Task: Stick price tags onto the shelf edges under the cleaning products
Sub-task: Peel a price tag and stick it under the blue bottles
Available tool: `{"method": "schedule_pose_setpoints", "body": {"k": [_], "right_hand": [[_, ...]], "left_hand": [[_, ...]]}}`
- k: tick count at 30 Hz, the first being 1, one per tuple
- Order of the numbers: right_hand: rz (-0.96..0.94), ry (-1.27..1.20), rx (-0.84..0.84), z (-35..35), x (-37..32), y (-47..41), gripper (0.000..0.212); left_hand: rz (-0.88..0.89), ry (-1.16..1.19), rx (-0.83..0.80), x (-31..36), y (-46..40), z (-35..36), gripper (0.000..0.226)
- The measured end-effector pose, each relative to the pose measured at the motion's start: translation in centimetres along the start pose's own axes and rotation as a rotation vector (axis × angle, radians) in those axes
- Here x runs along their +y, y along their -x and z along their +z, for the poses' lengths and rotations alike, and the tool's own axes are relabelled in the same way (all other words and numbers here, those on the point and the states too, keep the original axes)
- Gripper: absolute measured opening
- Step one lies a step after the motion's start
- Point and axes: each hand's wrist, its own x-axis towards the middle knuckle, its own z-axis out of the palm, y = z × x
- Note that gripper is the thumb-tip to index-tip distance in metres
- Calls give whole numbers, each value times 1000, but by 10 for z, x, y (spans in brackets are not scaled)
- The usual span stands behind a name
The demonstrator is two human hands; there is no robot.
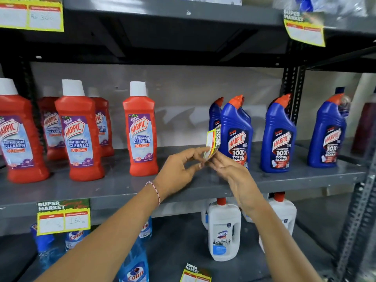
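Both hands — left hand [179, 167], right hand [230, 171] — are pinching a price tag [213, 142] just above the middle shelf edge [122, 202]; fumbling the backing risks it folding and sticking to itself.

One head-worn camera looks forward and slightly down, close to the middle shelf [122, 192], both forearms reaching in from below.
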Motion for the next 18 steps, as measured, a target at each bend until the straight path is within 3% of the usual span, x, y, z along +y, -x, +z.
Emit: {"method": "schedule_pose_setpoints", "body": {"k": [1,3,4,7,8,10,13,16,18], "right_hand": [[8,-52,37,0,-4,4,47],[-5,-74,109,-3,-7,15,68],[-35,-38,134,-4,-7,20,63],[-138,36,179,-8,-8,32,22],[-165,91,213,-11,-9,36,23],[-172,232,254,-22,-7,44,31],[-107,517,174,-42,-1,59,26],[-65,819,115,-66,3,72,27],[-39,839,137,-79,4,79,28]], "left_hand": [[52,-73,4,0,4,3,6],[127,-190,13,1,11,10,14],[159,-243,2,3,15,13,18],[183,-360,-72,16,20,20,30],[186,-363,-50,23,21,23,31],[108,-222,101,40,23,29,31],[-93,-52,287,63,20,36,35],[-117,-190,224,73,21,49,24],[-237,-147,170,74,23,68,9]]}}
